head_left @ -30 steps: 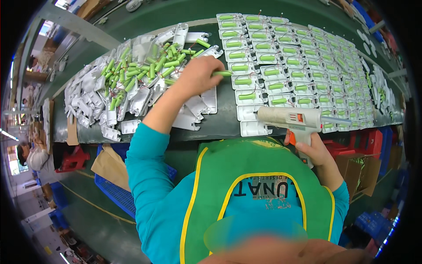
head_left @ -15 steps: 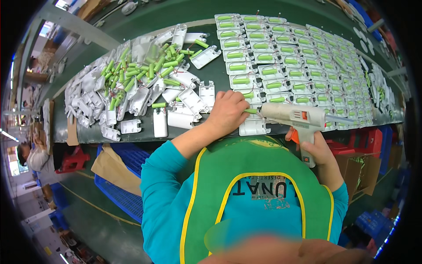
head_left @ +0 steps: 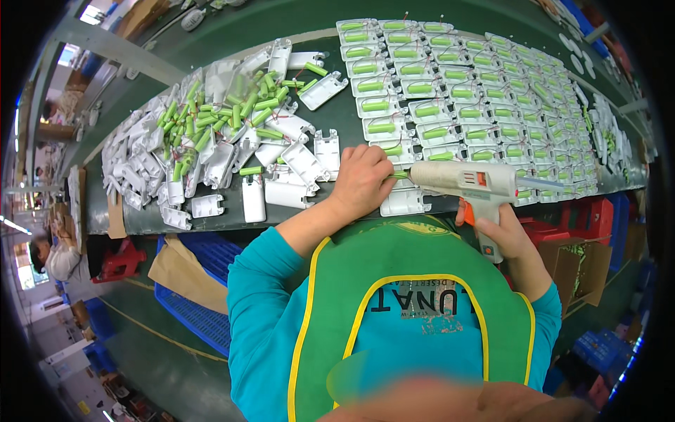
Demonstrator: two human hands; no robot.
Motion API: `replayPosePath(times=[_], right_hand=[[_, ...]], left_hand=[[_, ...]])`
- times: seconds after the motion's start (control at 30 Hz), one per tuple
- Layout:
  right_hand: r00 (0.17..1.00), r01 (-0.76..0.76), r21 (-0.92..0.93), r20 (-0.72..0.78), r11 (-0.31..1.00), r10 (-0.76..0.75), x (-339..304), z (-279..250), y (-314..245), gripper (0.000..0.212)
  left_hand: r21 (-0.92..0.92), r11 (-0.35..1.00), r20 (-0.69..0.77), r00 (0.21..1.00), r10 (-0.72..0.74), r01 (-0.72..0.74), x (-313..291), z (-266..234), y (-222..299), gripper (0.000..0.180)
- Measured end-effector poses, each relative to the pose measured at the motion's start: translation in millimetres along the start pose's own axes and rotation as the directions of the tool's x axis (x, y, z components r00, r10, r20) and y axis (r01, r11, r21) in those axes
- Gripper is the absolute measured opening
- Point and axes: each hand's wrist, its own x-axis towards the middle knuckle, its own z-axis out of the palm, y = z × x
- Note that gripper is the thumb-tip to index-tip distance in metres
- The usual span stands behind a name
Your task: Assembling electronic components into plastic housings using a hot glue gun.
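My right hand (head_left: pixel 505 232) grips the handle of a white glue gun (head_left: pixel 460 180) with an orange trigger. The gun's nozzle points left toward my left hand (head_left: pixel 362 181). The fingers of that hand are closed on a green cylindrical battery (head_left: pixel 401 174), most of it hidden by fingers and nozzle. Just below the nozzle lies a white plastic casing (head_left: pixel 405 204) with no battery showing in it. Beyond, rows of white casings (head_left: pixel 380 129), each with a green battery and thin wires, cover the right of the bench.
On the left of the dark green bench (head_left: pixel 295 219) lies a heap of white casings (head_left: pixel 144 162) with loose green batteries (head_left: pixel 204 119) on top. Below the bench are a blue crate (head_left: pixel 190 306), red stools (head_left: pixel 119 260) and a cardboard box (head_left: pixel 594 274).
The whole view has shifted slightly. My hands, the battery and the glue gun keep nearly the same places relative to each other.
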Motion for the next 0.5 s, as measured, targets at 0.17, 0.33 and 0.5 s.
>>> replayPosePath(times=[0.17,0.33,0.5], right_hand=[[1.000,-0.008,-0.034,-0.011,0.999,0.008,1.5,1.8,-1.9,0.052],[0.992,-0.121,-0.075,-0.043,0.990,0.118,-6.7,-1.2,-5.9,0.058],[0.977,-0.211,-0.122,-0.062,0.970,0.205,-9.3,-3.1,-4.8,0.063]], left_hand=[[0.002,1.000,-0.002,1.000,-0.008,0.008,0.4,1.0,0.3,0.018],[0.003,1.000,0.000,1.000,-0.010,0.010,0.1,1.0,0.3,0.018],[0.014,1.000,0.025,1.000,-0.014,0.014,-0.6,-0.9,-1.0,0.018]])
